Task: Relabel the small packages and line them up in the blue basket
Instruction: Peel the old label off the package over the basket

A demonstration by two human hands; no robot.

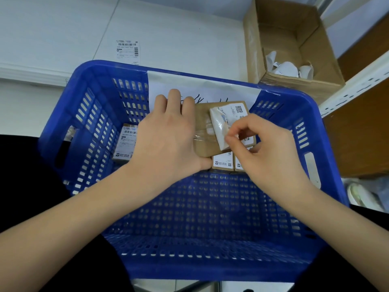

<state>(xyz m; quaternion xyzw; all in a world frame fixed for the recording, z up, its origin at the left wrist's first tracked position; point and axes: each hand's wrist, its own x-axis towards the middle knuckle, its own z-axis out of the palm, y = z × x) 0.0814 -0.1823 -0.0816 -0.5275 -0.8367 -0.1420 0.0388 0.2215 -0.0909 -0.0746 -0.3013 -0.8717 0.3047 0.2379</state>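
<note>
My left hand [168, 135] grips a small brown cardboard package [203, 142] over the blue basket [88, 114], fingers across its top and thumb under its near edge. My right hand [259, 146] pinches the white shipping label [223, 123] on that package; the label is wrinkled and partly lifted at its left edge. Inside the basket, a labelled package [125, 144] stands at the left and two more labelled packages [223, 163] sit below the held one, partly hidden by my hands.
A white paper sheet [202, 87] hangs over the basket's far rim. A loose shipping label [127, 51] lies on the white surface behind. An open cardboard box [294, 45] with crumpled white backing papers stands at the back right, beside a white shelf rail [357, 81].
</note>
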